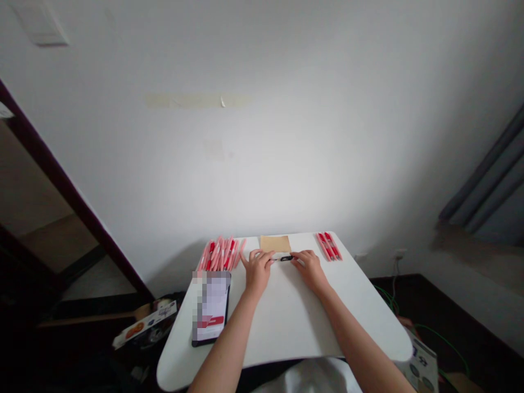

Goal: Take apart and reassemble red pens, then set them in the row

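Both my hands rest on a small white table (pixel 286 322) near its far edge. My left hand (pixel 257 268) and my right hand (pixel 309 266) pinch the two ends of a thin pen (pixel 285 258) with a dark middle, held level between them. A heap of several red and pink pens (pixel 221 254) lies just left of my left hand. A smaller row of red pens (pixel 328 246) lies to the right of my right hand. A tan paper square (pixel 275 243) lies behind the held pen.
A phone (pixel 211 315) with a lit screen lies on the table's left side. A white wall (pixel 262 136) stands close behind the table. A printed box (pixel 143 325) sits on the dark floor at left; cables (pixel 434 333) and another box lie at right.
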A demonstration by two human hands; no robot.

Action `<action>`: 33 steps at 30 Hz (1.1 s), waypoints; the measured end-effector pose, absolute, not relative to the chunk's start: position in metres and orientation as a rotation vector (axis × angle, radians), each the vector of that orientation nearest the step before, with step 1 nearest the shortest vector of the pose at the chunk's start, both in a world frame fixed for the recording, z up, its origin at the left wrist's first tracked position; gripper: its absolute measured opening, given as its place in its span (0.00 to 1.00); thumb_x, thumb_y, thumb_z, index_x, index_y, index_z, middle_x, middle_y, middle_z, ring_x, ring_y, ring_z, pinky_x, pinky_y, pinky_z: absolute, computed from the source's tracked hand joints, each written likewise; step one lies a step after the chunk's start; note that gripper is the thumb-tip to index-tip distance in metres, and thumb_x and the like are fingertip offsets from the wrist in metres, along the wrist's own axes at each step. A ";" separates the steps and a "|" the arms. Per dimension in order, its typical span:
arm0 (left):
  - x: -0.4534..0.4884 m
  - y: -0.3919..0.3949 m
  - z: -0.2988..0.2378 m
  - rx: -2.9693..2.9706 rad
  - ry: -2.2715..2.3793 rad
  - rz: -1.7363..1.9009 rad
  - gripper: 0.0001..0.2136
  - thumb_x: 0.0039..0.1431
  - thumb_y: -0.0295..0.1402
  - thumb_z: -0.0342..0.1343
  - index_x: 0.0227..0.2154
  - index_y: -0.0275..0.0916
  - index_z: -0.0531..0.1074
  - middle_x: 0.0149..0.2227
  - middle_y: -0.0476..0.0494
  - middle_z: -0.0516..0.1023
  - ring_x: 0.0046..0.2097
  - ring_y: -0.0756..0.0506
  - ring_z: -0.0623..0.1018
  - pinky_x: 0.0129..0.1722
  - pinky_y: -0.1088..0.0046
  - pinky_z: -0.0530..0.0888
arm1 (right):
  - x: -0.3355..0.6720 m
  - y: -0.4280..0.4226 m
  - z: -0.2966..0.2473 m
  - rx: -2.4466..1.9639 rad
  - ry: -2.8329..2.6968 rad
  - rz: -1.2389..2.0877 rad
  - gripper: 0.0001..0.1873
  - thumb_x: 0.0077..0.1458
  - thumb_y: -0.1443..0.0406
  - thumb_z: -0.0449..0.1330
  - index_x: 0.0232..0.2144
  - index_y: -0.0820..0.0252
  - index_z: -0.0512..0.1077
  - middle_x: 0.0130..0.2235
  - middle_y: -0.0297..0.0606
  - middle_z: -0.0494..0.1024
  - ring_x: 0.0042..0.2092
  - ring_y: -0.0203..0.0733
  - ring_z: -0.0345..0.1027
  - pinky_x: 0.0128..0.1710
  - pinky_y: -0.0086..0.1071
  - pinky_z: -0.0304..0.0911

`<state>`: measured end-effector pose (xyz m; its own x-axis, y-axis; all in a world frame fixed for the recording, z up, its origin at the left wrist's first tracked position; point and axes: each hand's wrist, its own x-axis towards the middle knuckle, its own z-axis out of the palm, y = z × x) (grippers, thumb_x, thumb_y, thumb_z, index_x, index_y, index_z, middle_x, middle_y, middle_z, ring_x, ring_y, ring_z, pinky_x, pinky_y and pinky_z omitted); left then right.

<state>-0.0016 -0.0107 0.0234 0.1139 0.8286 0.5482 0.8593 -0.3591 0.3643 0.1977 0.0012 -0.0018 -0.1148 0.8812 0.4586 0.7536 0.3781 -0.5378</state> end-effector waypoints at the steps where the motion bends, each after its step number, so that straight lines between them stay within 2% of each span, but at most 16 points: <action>1: -0.001 -0.011 0.024 -2.324 -1.757 -1.092 0.15 0.56 0.33 0.55 0.47 0.54 0.72 0.40 0.49 0.80 0.52 0.43 0.69 0.61 0.40 0.41 | 0.198 0.002 -0.002 -1.415 -1.889 0.220 0.15 0.59 0.60 0.53 0.46 0.52 0.74 0.40 0.40 0.78 0.47 0.46 0.64 0.48 0.40 0.58; 5: 0.000 -0.012 0.026 -2.383 -1.769 -1.103 0.17 0.55 0.32 0.56 0.48 0.54 0.71 0.39 0.49 0.80 0.53 0.44 0.69 0.62 0.41 0.40 | 0.199 0.003 -0.002 -1.428 -1.883 0.215 0.14 0.58 0.60 0.55 0.45 0.52 0.74 0.39 0.39 0.78 0.46 0.46 0.63 0.47 0.38 0.58; 10: 0.001 -0.012 0.027 -2.395 -1.772 -1.098 0.18 0.55 0.33 0.57 0.49 0.54 0.70 0.40 0.49 0.80 0.53 0.43 0.69 0.61 0.42 0.41 | 0.199 0.003 -0.001 -1.439 -1.860 0.230 0.11 0.57 0.61 0.55 0.39 0.52 0.76 0.38 0.38 0.78 0.46 0.45 0.65 0.46 0.37 0.58; 15: -0.001 -0.010 0.026 -2.290 -1.805 -1.171 0.14 0.54 0.34 0.58 0.45 0.51 0.73 0.43 0.48 0.79 0.54 0.42 0.67 0.62 0.46 0.43 | 0.202 0.004 -0.003 -1.403 -1.741 0.278 0.12 0.57 0.61 0.52 0.37 0.54 0.75 0.36 0.38 0.78 0.44 0.45 0.66 0.46 0.36 0.59; 21: -0.003 -0.008 0.024 -2.230 -1.862 -1.143 0.07 0.52 0.36 0.60 0.35 0.49 0.77 0.43 0.48 0.78 0.55 0.40 0.65 0.60 0.47 0.46 | 0.207 0.007 -0.005 -1.418 -1.639 0.272 0.14 0.57 0.60 0.51 0.37 0.56 0.75 0.36 0.40 0.77 0.44 0.47 0.66 0.45 0.38 0.59; 29: -0.003 -0.010 0.027 -2.207 -1.829 -1.103 0.05 0.54 0.36 0.58 0.33 0.50 0.77 0.42 0.49 0.77 0.55 0.41 0.64 0.61 0.45 0.46 | 0.209 0.011 -0.008 -1.406 -1.590 0.269 0.15 0.57 0.60 0.49 0.37 0.58 0.74 0.38 0.43 0.77 0.44 0.48 0.64 0.46 0.39 0.58; 33: -0.003 -0.010 0.027 -2.206 -1.755 -1.071 0.06 0.55 0.36 0.56 0.34 0.51 0.77 0.43 0.50 0.77 0.55 0.40 0.64 0.61 0.42 0.45 | 0.205 0.005 -0.004 -1.476 -1.689 0.161 0.16 0.59 0.59 0.50 0.41 0.55 0.74 0.40 0.42 0.75 0.46 0.48 0.62 0.48 0.41 0.57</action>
<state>-0.0033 -0.0097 0.0269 0.0738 0.8035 0.5907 0.8928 -0.3171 0.3198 0.2047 0.0047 -0.0042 0.0735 0.8579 0.5085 0.7466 0.2907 -0.5984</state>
